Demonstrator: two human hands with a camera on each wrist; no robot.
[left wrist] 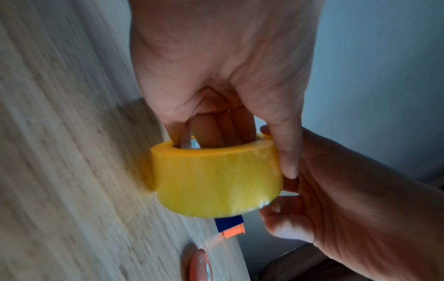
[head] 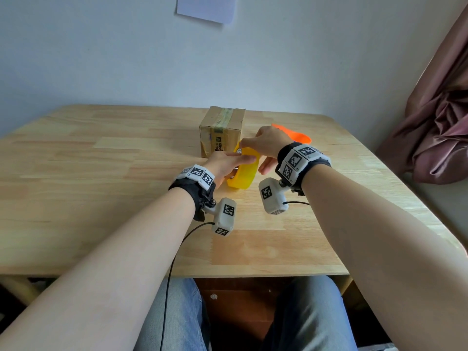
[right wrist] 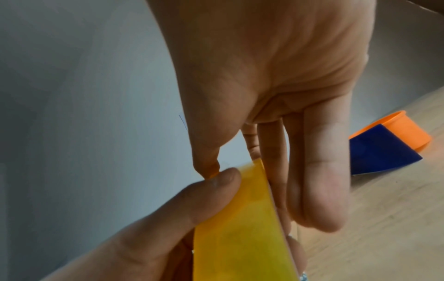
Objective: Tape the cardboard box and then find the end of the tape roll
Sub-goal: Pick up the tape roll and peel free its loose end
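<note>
The tape roll (left wrist: pixel 216 180) is yellow plastic film, glossy and smooth, a little see-through at its edge. The cardboard box (head: pixel 222 131) is brown matt paperboard, creased, with a shiny strip of tape over its top. The bench (head: pixel 101 173) is light wood made of joined strips, with a smooth, faintly satin finish. The orange and blue tape dispenser (right wrist: pixel 389 144) is hard plastic, smooth, matt. The curtain (head: pixel 440 117) is pink cloth with a soft sheen.
</note>
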